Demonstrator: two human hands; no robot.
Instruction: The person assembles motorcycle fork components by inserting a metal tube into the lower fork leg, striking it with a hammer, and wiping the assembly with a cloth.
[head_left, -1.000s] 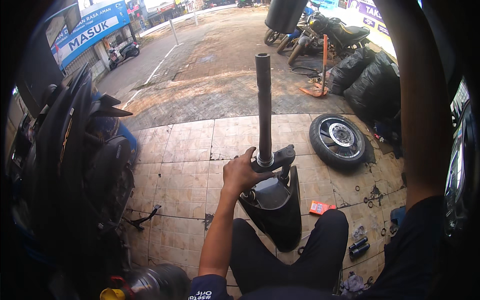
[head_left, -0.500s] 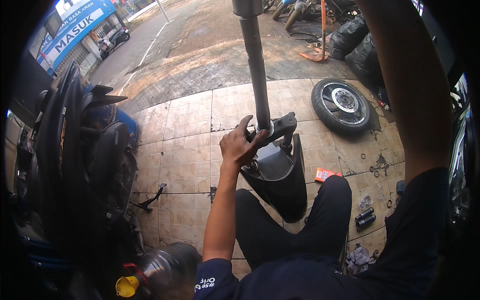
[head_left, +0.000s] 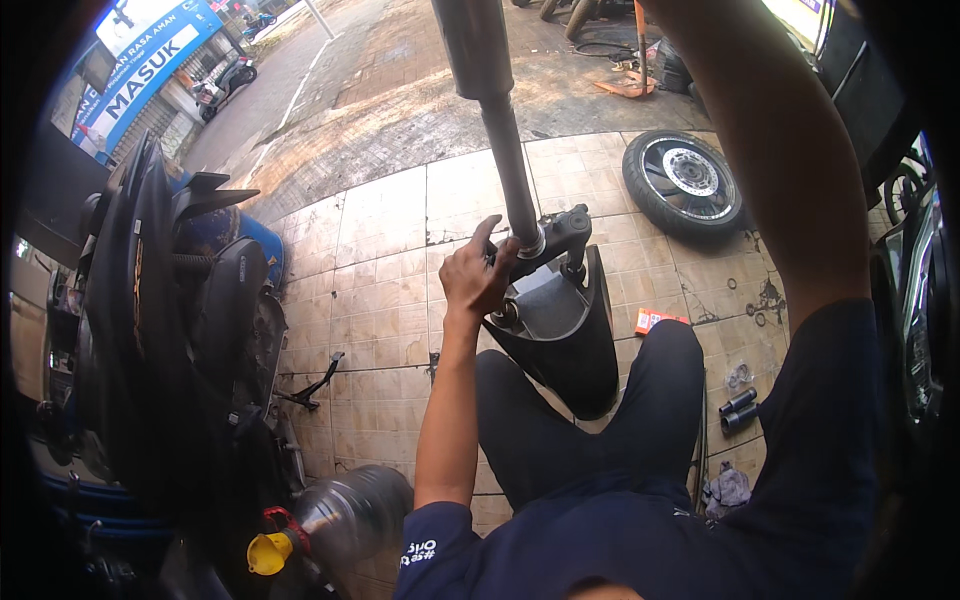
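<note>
My left hand (head_left: 473, 275) grips the dark fork clamp (head_left: 565, 228) at the foot of an upright steel steering stem (head_left: 510, 170); my index finger stands up beside the stem. A silver bearing ring (head_left: 530, 240) sits at the stem's base, and below the clamp a black mudguard (head_left: 570, 370) lies between my knees. A wider metal tube (head_left: 470, 50) sits over the upper part of the stem. My right forearm reaches up past the top edge, with the hand out of view.
Black motorcycle bodywork (head_left: 150, 300) fills the left, beside a plastic jug (head_left: 355, 510) with a yellow funnel (head_left: 265, 553). At the right lie a wheel (head_left: 685, 185), an orange box (head_left: 648, 323), black sleeves (head_left: 738, 410) and rings (head_left: 762, 318) on the tiled floor (head_left: 370, 300).
The wider tube has come down from above onto the stem, and my raised right arm has lowered with it. My left hand stays on the clamp. The view has tilted further down.
</note>
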